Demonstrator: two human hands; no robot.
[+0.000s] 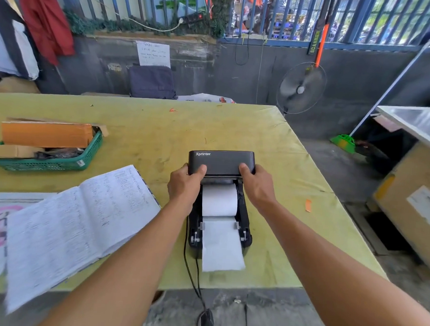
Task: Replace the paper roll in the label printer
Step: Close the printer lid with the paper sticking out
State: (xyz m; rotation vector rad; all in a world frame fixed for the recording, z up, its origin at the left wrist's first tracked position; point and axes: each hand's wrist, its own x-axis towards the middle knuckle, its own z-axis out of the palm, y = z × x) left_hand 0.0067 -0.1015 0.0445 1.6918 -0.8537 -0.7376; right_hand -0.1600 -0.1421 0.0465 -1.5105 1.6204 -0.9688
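Note:
A black label printer point(246, 227) stands on the yellow-green table point(146, 141) near its front edge. Its lid point(221, 162), marked Xprinter, is raised and tilted back. Inside lies a white paper roll point(219, 199), and its loose end point(222, 246) runs forward over the guides and out past the front of the printer. My left hand point(184, 186) grips the lid's left corner, thumb on top. My right hand point(256, 185) grips the lid's right corner the same way.
An open handwritten ledger point(73, 226) lies left of the printer, overhanging the table edge. A green basket point(62, 163) with cardboard boxes sits at the far left. Black cables point(193, 276) drop off the front edge. A fan point(300, 89) stands beyond the table's right corner.

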